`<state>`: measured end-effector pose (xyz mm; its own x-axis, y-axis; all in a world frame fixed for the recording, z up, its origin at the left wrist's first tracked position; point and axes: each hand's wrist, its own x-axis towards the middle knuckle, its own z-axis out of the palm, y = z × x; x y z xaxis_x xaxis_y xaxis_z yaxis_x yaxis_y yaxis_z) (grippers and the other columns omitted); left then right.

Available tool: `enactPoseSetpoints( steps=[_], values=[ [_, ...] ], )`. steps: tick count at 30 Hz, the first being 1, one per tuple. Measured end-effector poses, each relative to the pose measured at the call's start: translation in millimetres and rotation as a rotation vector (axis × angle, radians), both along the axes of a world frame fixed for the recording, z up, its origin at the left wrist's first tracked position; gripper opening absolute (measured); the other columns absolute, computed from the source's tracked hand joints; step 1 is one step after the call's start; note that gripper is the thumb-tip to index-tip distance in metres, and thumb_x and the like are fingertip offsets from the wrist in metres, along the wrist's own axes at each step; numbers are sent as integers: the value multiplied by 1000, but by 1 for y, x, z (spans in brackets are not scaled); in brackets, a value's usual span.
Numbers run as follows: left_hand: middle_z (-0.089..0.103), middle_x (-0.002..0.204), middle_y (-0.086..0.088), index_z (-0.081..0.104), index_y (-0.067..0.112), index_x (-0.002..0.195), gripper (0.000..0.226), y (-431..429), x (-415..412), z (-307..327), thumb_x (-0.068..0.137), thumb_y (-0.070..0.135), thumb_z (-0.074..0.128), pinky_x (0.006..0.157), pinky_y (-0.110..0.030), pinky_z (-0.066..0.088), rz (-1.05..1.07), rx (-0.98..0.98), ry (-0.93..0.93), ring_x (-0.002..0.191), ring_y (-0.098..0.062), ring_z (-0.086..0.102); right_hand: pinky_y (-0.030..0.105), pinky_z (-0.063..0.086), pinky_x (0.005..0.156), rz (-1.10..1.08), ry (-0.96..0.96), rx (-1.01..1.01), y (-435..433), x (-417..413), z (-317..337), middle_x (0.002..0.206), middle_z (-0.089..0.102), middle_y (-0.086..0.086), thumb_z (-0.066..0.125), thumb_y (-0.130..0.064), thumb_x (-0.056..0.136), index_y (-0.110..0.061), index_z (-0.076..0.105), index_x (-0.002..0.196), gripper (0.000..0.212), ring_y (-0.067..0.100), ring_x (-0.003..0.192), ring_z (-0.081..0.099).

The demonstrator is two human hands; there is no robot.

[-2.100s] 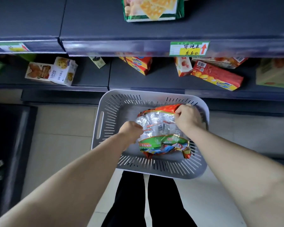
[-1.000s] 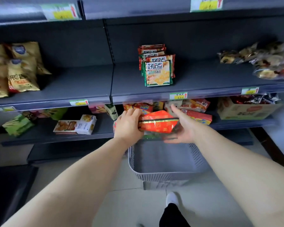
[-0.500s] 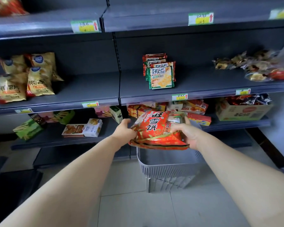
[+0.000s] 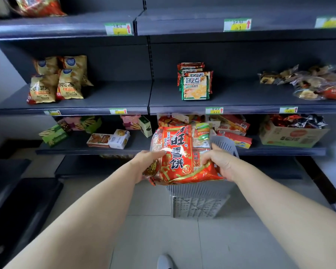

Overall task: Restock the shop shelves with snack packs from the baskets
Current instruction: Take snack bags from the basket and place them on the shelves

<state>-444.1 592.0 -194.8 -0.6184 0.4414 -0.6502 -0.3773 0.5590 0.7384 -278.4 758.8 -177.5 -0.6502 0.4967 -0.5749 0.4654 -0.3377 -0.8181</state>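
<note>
Mid-restock here, and the large red crinkly-plastic snack pack with bold dark lettering (image 4: 179, 158) is up in the air, clear of the shelves and held between both hands. The left hand (image 4: 145, 162) grips its lower left corner, one finger laid across the front. The right hand (image 4: 222, 165) has its fingers curled round the lower right edge. So both are clamped on the pack and neither is free.

Directly below the hands sits the pale grey slotted plastic basket (image 4: 198, 188), its rim poking out just past the right hand. What's left inside? Can't tell, because the pack hides it.

How far along? My read is that this pack is out of the basket but not yet shelved, so this step is about half done. Above and ahead of the hands, the dark grey metal shelf (image 4: 116, 100) shows broad bare stretches. There's a cluster of yellow chip bags (image 4: 56, 80) up beyond the left hand, and a stack of green-bordered cracker packs (image 4: 195, 84) straight above the pack. Loose clear-wrapped pastries (image 4: 306, 82) lie off past the right hand. Plenty of room, and plenty left to do, I'd say.

The pack itself is glossy and puffy, red with gold trim along the bottom and a green-and-yellow patch at its top right. It stands roughly upright, front toward the camera, with its bottom seam crumpled.
</note>
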Motion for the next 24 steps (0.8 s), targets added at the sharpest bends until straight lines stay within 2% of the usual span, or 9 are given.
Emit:
enactPoseSetpoints(
  steps=[2, 4, 7, 9, 12, 16, 18, 21, 24],
  values=[
    [69, 113, -6, 49, 27, 125, 59, -15, 12, 5, 78, 46, 78, 87, -50, 57, 65, 63, -9, 99, -27, 69, 49, 55, 86, 38, 15, 38, -9, -1, 8, 110, 67, 11, 49, 17, 67, -28, 49, 125, 74, 35, 103, 63],
    [67, 115, -5, 46, 28, 126, 54, -31, 19, 10, 83, 42, 76, 91, -53, 54, 156, 124, 16, 101, -28, 67, 44, 56, 80, 58, 62, 46, -20, -7, 17, 109, 65, 12, 48, 19, 65, -25, 46, 125, 75, 34, 102, 63],
    [65, 118, -5, 44, 25, 129, 56, -55, 19, 21, 84, 39, 75, 93, -54, 52, 269, 190, 90, 104, -27, 66, 42, 56, 71, 32, 108, 41, -37, -26, 27, 109, 65, 17, 59, 4, 61, -14, 42, 126, 69, 33, 88, 67],
    [65, 118, -5, 44, 26, 128, 57, -71, 11, 31, 82, 38, 76, 94, -55, 51, 324, 222, 125, 105, -27, 65, 39, 56, 64, -7, 136, 37, -50, -41, 37, 105, 65, 18, 66, -6, 69, -8, 39, 128, 65, 31, 81, 69],
    [65, 118, -5, 45, 27, 127, 56, -93, -8, 50, 81, 36, 77, 94, -56, 50, 407, 279, 180, 105, -27, 65, 42, 58, 72, 10, 191, 132, -68, -70, 49, 108, 65, 14, 65, -10, 82, -15, 39, 131, 55, 30, 86, 70],
    [64, 116, -4, 47, 25, 126, 47, -119, -41, 73, 87, 27, 72, 95, -54, 50, 503, 373, 233, 103, -25, 64, 46, 57, 82, 51, 190, 315, -94, -120, 71, 109, 66, 4, 62, -22, 90, -28, 46, 121, 35, 24, 91, 68],
    [63, 117, -4, 45, 25, 129, 45, -132, -63, 82, 90, 22, 68, 96, -53, 50, 526, 422, 260, 105, -25, 63, 47, 58, 82, 38, 245, 396, -110, -148, 84, 109, 66, 2, 61, -21, 91, -31, 46, 123, 37, 22, 92, 68],
    [63, 119, -4, 44, 25, 131, 46, -153, -105, 101, 92, 16, 65, 91, -47, 53, 551, 481, 295, 104, -24, 64, 45, 58, 79, -14, 322, 499, -139, -194, 105, 105, 60, -2, 55, -19, 95, -32, 34, 128, 41, 19, 91, 65],
    [60, 127, -3, 41, 27, 137, 55, -177, -157, 124, 90, 20, 69, 100, -51, 48, 563, 516, 343, 113, -25, 61, 39, 57, 71, -28, 372, 579, -167, -242, 126, 104, 57, -4, 53, -20, 97, -28, 31, 127, 38, 16, 87, 63]
  ],
)
